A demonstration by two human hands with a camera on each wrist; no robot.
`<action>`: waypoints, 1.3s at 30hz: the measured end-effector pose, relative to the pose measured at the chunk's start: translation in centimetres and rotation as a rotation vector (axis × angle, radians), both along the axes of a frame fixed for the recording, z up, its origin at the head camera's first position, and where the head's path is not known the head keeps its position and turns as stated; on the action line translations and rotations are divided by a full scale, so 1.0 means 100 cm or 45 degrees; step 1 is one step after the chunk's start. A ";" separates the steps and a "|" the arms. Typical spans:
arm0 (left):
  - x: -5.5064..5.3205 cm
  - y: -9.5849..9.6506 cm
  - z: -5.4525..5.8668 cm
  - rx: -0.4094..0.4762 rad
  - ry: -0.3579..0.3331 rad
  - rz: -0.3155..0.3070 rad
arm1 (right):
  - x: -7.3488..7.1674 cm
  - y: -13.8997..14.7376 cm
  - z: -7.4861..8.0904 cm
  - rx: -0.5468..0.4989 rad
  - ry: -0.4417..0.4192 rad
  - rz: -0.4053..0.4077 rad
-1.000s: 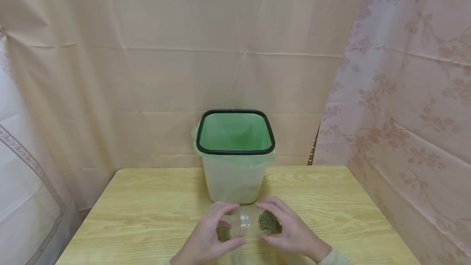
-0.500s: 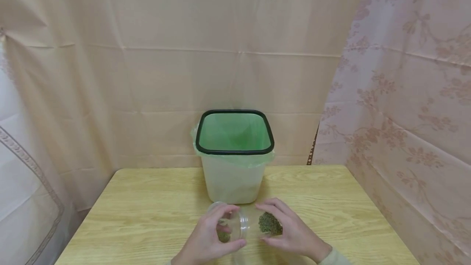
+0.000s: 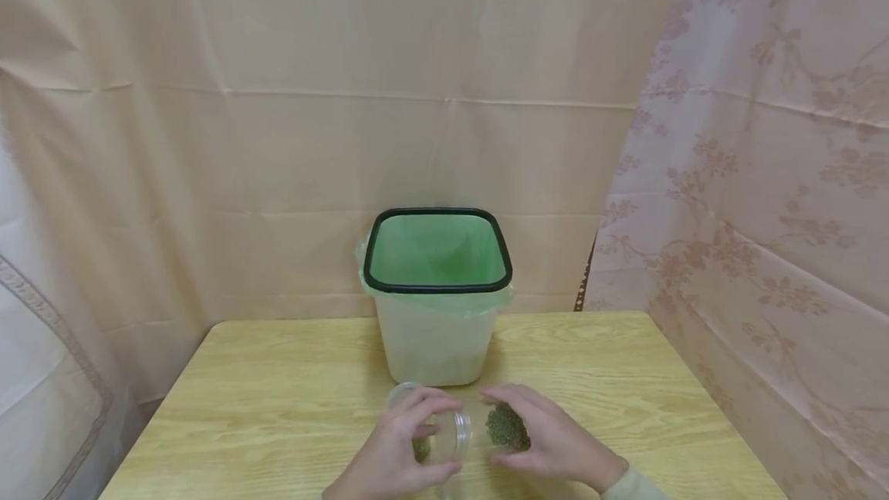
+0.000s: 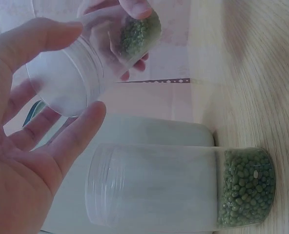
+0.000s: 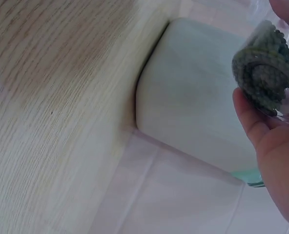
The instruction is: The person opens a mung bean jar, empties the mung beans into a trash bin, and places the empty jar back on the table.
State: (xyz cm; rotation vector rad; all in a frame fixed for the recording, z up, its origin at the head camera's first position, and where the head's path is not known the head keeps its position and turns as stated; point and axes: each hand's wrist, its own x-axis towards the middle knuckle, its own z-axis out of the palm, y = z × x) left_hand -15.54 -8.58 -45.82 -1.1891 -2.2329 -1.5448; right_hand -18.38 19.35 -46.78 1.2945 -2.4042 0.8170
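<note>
A clear plastic jar (image 4: 110, 36) lies tilted on its side in the air, with green mung beans (image 3: 508, 427) gathered at its base end. My right hand (image 3: 552, 436) grips that base end, thumb and fingers round it. At the other end, my left hand (image 3: 406, 442) holds the clear round lid (image 4: 61, 75) at the jar's mouth, thumb on one side and fingers on the other. A second clear jar (image 4: 159, 187) stands upright on the table below the left hand, its bottom part filled with mung beans (image 4: 247, 187). In the head view the left hand partly hides it.
A whitish bin (image 3: 437, 342) with a green liner (image 3: 437, 249) and black rim stands just behind the hands. The wooden table (image 3: 278, 376) extends to both sides. Beige curtain (image 3: 312, 137) hangs behind, flowered cloth (image 3: 764, 214) at the right.
The left hand's fingers have shifted slightly round the lid, its index finger moving right. Both hands keep hold at about the same place. The head view has turned slightly to the right.
</note>
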 end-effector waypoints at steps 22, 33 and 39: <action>0.002 -0.002 0.003 0.044 0.062 0.146 | 0.000 -0.009 -0.004 -0.042 0.062 0.015; 0.000 0.000 0.004 0.058 0.244 0.131 | 0.001 -0.009 -0.006 -0.035 0.067 0.017; 0.001 0.001 0.005 0.052 0.298 0.144 | 0.001 -0.009 -0.007 -0.032 0.134 0.037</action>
